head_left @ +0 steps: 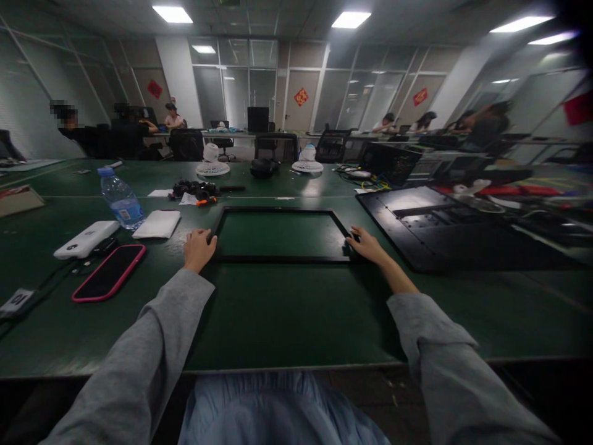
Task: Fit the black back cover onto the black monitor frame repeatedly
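Note:
A thin black rectangular frame (282, 259) lies on the green table (296, 315), with the tabletop showing through its middle. My left hand (199, 250) grips the frame's left side near the front corner, fingers curled over it. On the opposite side my right hand (365, 245) holds the right edge, thumb and fingers pinched around it. Both forearms rest low over the table in grey sleeves. To the right of my right hand lies a large black panel (393, 235) that looks like the back of a screen.
On the left are a water bottle (121, 201), a white tissue pack (157, 224), a white power bank (86, 240) and a phone with a pink rim (110, 273). Two small white fans (212, 164) and dark cables (193, 189) stand farther back. Several people sit at distant desks.

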`<state>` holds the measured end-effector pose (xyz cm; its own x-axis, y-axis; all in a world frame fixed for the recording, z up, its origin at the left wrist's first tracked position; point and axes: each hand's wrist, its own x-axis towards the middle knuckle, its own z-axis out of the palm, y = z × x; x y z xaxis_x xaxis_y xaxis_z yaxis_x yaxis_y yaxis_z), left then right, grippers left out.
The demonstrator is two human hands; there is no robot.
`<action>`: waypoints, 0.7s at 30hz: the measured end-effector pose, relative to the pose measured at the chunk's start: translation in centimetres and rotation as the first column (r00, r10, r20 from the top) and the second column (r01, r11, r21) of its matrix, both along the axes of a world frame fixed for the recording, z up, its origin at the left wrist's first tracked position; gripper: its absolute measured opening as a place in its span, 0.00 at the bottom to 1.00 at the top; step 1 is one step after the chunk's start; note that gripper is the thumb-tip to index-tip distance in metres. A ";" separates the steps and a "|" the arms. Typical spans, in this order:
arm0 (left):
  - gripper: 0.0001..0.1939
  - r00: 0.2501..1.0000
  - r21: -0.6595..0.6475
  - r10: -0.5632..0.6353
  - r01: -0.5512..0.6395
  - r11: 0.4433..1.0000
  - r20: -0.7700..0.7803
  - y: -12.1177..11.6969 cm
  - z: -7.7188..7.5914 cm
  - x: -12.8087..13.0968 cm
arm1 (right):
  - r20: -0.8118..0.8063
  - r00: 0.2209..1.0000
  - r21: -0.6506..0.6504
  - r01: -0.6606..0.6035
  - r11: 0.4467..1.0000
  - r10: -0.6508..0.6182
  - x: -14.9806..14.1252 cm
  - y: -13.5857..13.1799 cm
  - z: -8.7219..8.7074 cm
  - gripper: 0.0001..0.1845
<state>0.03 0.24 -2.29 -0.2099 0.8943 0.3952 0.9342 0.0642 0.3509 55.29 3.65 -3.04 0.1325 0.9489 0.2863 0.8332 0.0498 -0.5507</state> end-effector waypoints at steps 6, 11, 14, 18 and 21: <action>0.26 0.948 0.062 -0.313 0.310 0.949 0.053 -0.3 0.5 1.1 | 0.093 0.991 0.005 -0.097 0.995 0.096 0.4 0.4 -0.4 0.36; 0.34 0.873 -0.104 -0.480 0.487 0.867 0.083 -1.3 1.4 2.0 | 0.079 0.994 0.041 -0.085 0.996 0.082 0.4 0.5 -0.4 0.33; 0.36 0.872 -0.157 -0.483 0.490 0.857 0.081 -1.7 1.8 2.2 | 0.050 0.996 0.072 -0.075 0.995 0.071 0.2 0.2 -0.1 0.34; 0.38 0.864 -0.179 -0.502 0.502 0.846 0.048 -1.9 1.8 2.2 | 0.002 1.000 0.082 -0.023 0.996 0.023 -0.2 -0.2 0.3 0.36; 0.37 0.857 -0.190 -0.515 0.510 0.839 0.023 -2.0 1.8 2.3 | -0.021 1.000 0.066 0.006 0.998 -0.005 -0.3 -0.3 0.5 0.37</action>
<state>2.34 -1.77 -0.53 0.3072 0.9274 0.2134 0.8607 -0.3664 0.3534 54.97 3.35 -2.58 0.1441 0.9274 0.3451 0.8218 0.0821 -0.5638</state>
